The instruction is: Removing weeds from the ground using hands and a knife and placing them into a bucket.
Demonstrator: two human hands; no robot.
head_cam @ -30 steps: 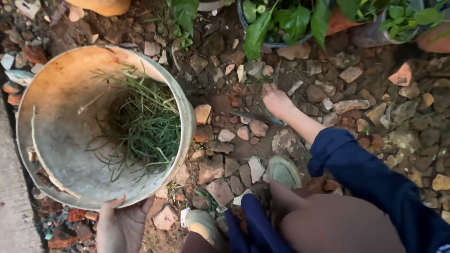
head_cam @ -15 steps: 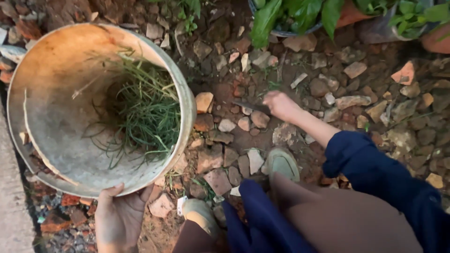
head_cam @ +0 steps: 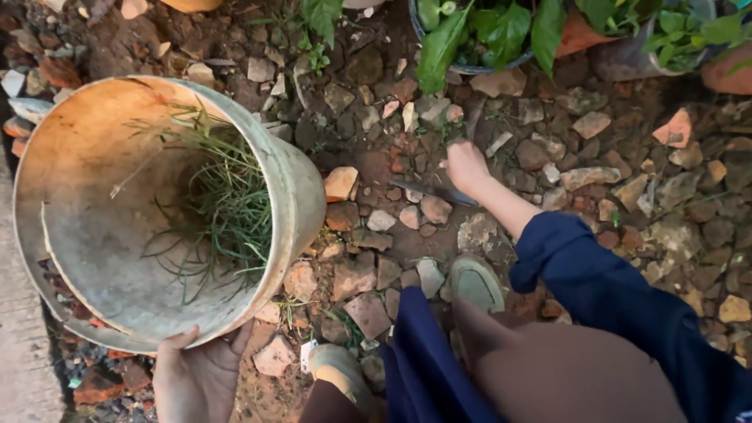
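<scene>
The left hand [head_cam: 200, 376], at 7 o'clock, cups the lower rim of the bucket [head_cam: 294, 200] with fingers spread under its edge. The bucket is tilted, mouth toward the camera, and fills the left side; cut grass [head_cam: 227, 207] lies inside, against the wall. The right hand [head_cam: 466, 166], just right of centre, is closed around a knife [head_cam: 427, 192] whose blade points toward 9 o'clock, low over the stones [head_cam: 368, 258]. Potted plants [head_cam: 486, 35] stand at 1 o'clock. Two shoes [head_cam: 476, 282] rest on the stones at 6 o'clock.
</scene>
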